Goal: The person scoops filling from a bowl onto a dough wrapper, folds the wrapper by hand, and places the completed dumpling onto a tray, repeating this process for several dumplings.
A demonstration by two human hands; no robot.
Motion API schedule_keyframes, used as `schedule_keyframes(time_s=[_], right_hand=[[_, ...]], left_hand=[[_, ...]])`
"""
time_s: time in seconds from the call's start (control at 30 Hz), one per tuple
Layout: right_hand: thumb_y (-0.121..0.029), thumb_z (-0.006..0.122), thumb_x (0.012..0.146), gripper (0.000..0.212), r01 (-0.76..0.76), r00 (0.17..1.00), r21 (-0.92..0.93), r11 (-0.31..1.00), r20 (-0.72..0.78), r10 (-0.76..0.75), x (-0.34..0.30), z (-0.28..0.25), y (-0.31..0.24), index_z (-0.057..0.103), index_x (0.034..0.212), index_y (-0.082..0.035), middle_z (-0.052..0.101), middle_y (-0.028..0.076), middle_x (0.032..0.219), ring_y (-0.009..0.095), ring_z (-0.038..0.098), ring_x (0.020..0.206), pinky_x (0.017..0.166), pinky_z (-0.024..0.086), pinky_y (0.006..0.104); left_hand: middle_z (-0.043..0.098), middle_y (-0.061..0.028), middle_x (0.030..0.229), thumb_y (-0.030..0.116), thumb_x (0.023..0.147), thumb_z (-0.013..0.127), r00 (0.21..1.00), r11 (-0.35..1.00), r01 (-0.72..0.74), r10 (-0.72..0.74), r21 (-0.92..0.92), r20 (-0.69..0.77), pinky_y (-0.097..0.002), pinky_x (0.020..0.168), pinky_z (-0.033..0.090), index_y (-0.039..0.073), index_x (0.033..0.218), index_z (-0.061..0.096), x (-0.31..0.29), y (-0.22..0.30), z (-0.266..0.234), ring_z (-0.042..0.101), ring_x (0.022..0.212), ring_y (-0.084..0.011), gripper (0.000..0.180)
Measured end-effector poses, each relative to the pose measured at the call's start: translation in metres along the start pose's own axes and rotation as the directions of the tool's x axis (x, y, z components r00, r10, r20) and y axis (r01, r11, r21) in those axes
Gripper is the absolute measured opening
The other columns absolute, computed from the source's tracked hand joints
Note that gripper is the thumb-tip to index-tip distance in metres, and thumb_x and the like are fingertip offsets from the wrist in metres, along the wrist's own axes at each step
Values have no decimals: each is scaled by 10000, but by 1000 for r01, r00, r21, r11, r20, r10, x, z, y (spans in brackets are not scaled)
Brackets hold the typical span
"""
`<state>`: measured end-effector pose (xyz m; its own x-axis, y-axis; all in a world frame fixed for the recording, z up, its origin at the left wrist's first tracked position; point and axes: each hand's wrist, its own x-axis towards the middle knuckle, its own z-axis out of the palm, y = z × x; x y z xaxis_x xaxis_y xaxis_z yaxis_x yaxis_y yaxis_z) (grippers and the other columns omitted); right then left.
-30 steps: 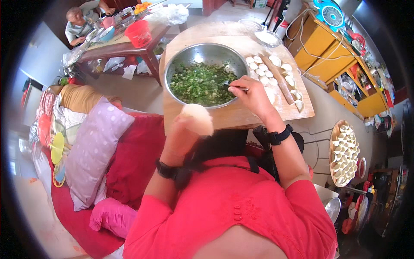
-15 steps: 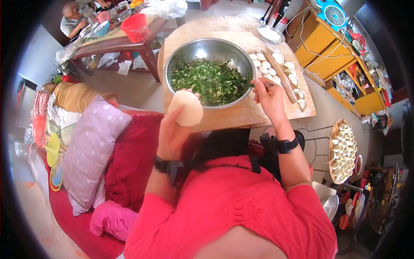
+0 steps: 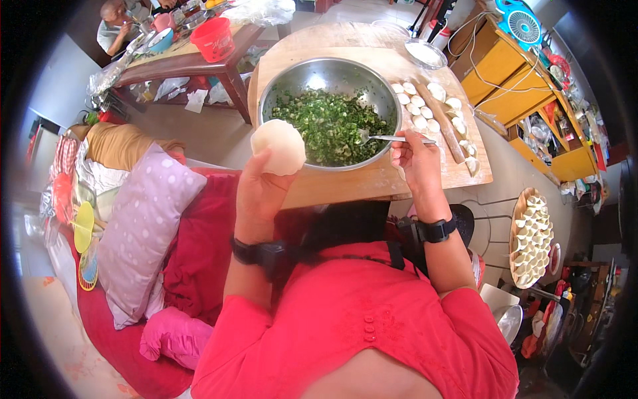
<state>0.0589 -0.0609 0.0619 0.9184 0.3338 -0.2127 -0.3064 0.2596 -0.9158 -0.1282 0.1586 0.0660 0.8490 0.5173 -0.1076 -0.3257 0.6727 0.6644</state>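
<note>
My left hand (image 3: 260, 193) holds up a round, flat dumpling wrapper (image 3: 279, 147) at the near left rim of a large steel bowl (image 3: 332, 65). Chopped green filling (image 3: 322, 123) lies in the bowl. Pinched in my right hand (image 3: 419, 163) is the handle of a metal spoon (image 3: 392, 138); its head rests in the filling at the bowl's right side. Right of the bowl, several small dough pieces (image 3: 417, 102) lie on the wooden board (image 3: 319, 193) beside a rolling pin (image 3: 438, 120). Some dough pieces farther right look folded.
A round tray of shaped dumplings (image 3: 531, 233) stands on a rack at the right. Back left is a table (image 3: 179, 70) with a red bucket (image 3: 212, 40), where another person (image 3: 114, 26) sits. A metal dish (image 3: 425, 53) stands behind the board. Left is a seat with a pillow (image 3: 149, 226).
My left hand has raised the wrapper slightly, up and to the left. The spoon in my right hand has shifted left and now shows more of its length. The whole view has turned slightly.
</note>
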Motion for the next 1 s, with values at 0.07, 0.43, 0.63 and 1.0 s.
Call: schedule_keyframes(time_s=[0.07,0.43,0.63,1.0], right_hand=[[-138,578,896,188,-23,1000,23,999,3,23,1,0,-1,616,917,45,631,132,725,166,589,548,476,484,271],[-150,552,932,207,205,977,56,977,56,-208,-20,30,-36,615,947,46,626,113,722,163,573,551,496,465,277],[-179,536,967,245,492,870,-255,832,110,-480,-49,49,-15,631,1040,34,645,89,822,118,613,674,608,502,256],[-13,607,864,194,825,533,-471,312,466,-706,-48,39,-15,646,1050,28,664,160,897,245,652,777,691,517,299]], left_hand=[[504,-161,1336,160,936,499,966,885,183,-82,-428,245,-505,987,434,30,1332,436,1,10,7,480,1247,-344,421],[499,-189,1325,106,969,407,970,993,-100,83,64,229,-484,1045,377,5,1310,435,61,-33,5,484,1216,-378,356],[602,-166,1125,163,969,411,986,1000,2,-4,9,169,-411,936,462,-30,1157,531,90,-62,72,578,1068,-286,295],[550,-198,1180,348,1034,242,968,863,244,-242,-442,61,-519,971,435,-5,1205,478,101,-57,76,530,1113,-350,457]])
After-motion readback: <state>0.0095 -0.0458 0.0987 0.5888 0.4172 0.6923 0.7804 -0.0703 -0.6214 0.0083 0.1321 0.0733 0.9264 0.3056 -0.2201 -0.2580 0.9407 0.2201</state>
